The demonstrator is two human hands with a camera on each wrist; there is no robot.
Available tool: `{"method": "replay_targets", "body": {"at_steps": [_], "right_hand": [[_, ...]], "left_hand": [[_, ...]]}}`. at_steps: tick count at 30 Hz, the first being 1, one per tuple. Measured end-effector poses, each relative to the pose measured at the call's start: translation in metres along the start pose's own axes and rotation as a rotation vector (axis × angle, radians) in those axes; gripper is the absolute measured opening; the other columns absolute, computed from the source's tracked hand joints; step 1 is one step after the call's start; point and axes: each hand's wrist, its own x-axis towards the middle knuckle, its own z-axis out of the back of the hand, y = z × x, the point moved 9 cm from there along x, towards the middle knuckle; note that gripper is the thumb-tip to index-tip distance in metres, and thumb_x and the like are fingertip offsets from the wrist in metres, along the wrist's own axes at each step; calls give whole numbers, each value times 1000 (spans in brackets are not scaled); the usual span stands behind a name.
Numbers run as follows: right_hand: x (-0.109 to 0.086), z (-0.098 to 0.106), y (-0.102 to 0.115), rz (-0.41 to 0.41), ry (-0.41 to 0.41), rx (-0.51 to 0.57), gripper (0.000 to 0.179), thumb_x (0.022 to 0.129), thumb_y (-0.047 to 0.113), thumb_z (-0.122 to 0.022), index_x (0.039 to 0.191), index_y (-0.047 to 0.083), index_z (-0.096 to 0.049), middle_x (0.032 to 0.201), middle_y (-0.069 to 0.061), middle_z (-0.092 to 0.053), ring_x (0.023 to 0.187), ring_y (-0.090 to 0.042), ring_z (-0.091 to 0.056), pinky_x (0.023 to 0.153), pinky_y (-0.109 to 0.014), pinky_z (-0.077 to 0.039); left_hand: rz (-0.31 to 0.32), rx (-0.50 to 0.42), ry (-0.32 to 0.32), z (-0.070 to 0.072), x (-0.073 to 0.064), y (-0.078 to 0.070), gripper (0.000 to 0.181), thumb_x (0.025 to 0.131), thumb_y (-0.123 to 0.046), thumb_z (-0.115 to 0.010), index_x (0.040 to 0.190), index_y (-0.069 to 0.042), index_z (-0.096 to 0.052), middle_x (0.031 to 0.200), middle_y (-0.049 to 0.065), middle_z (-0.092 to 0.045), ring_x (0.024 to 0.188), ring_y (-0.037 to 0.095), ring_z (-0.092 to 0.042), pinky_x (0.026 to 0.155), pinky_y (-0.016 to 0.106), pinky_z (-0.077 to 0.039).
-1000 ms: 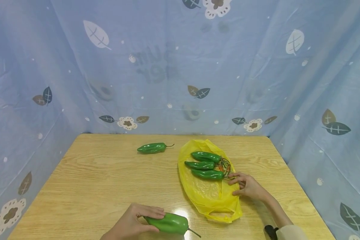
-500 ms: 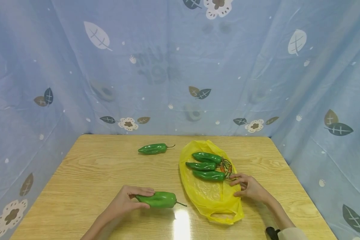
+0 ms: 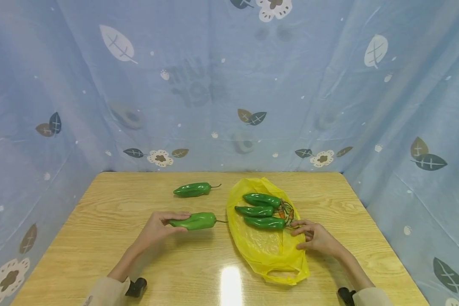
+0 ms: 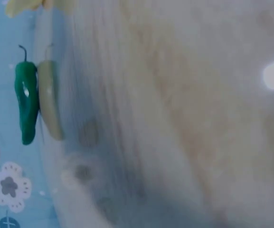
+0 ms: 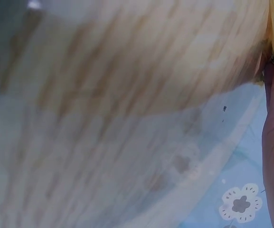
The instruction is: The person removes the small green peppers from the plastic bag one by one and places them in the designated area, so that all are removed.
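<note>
Left hand: fingers and thumb closed about the tapered end of one long green pepper. The stem is pointed to 3 o'clock, 12 being away from the person. By the shadow below, the pepper is judged to be lifted.

Change noted: over the last second the pepper has been carried towards 12 o'clock from the near edge, its stem swung from 4 o'clock to 3. It has thereby been brought level with the bag, yet is left outside it; a carry in progress is judged.

Right hand: unmoved, at the bag's 3 o'clock side; the edge is held between curled fingers and thumb, so the bag appears to be steadied.

Yellow plastic bag: laid flat, its place unaltered, at 3 o'clock from the held pepper. Whether its edge is touched by the stem cannot be told.

Contents, towards the bag's 12 o'clock: upper pepper, middle pepper, lower pepper, all green.

Loose pepper: green, untouched, set on the wooden surface at 12 o'clock from the held one.
</note>
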Motion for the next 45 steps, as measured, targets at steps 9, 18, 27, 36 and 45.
{"method": "replay_targets", "body": {"at_steps": [9,18,27,36,45], "right_hand": [[1,0,2,7,-2,-11,29,80,11,-77,106,1,-70,129,-28,-51,118,-16,-53,88,-49,-51],[2,0,4,19,5,20,29,79,8,-77,105,-2,-69,127,-32,-49,89,-4,-56,66,-22,-46],[2,0,5,12,-5,-21,29,80,11,-77,105,0,-70,127,-29,-51,119,-27,-54,86,-43,-53],[2,0,6,21,3,-21,28,80,10,-77,105,0,-69,127,-29,-51,121,-37,-49,88,-44,-52],[0,-1,7,22,16,-2,29,80,10,-77,106,-2,-69,127,-31,-50,121,-36,-51,88,-47,-51]], "left_hand": [[77,110,-48,19,19,22,36,74,-17,-82,108,-8,-74,113,8,-69,105,16,-64,79,26,-56],[169,276,-50,27,38,43,38,73,-26,-84,108,-17,-75,110,-3,-71,105,25,-62,82,32,-53],[150,343,-16,26,51,55,35,74,-25,-83,108,-16,-75,111,-2,-70,116,32,-57,98,50,-45],[164,357,11,27,55,64,34,75,-25,-82,107,-16,-75,112,-1,-70,115,32,-57,99,50,-44],[267,326,53,31,57,80,34,75,-24,-83,107,-16,-75,112,4,-69,112,31,-55,89,40,-50]]}}
